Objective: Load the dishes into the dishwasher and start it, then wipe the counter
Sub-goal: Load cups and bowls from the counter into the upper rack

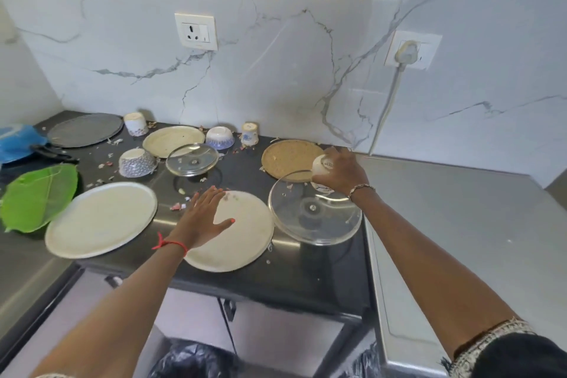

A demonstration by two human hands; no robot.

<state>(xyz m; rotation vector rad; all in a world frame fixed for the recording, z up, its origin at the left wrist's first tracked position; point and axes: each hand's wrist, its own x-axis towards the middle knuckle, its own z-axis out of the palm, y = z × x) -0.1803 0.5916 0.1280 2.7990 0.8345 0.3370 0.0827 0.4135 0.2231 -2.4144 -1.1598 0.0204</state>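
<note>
Right hand (340, 173) curls round a white cup (321, 164) at the far rim of the round glass lid (316, 218). Left hand (204, 218), fingers spread, is over the cream plate (245, 245) beside that lid.

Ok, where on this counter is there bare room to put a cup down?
The grey steel top right of the large glass lid is bare. A dark patch lies between the small glass lid and the brown plate, another along the front edge below the large lid. The back left is crowded with bowls, cups and scraps.
</note>
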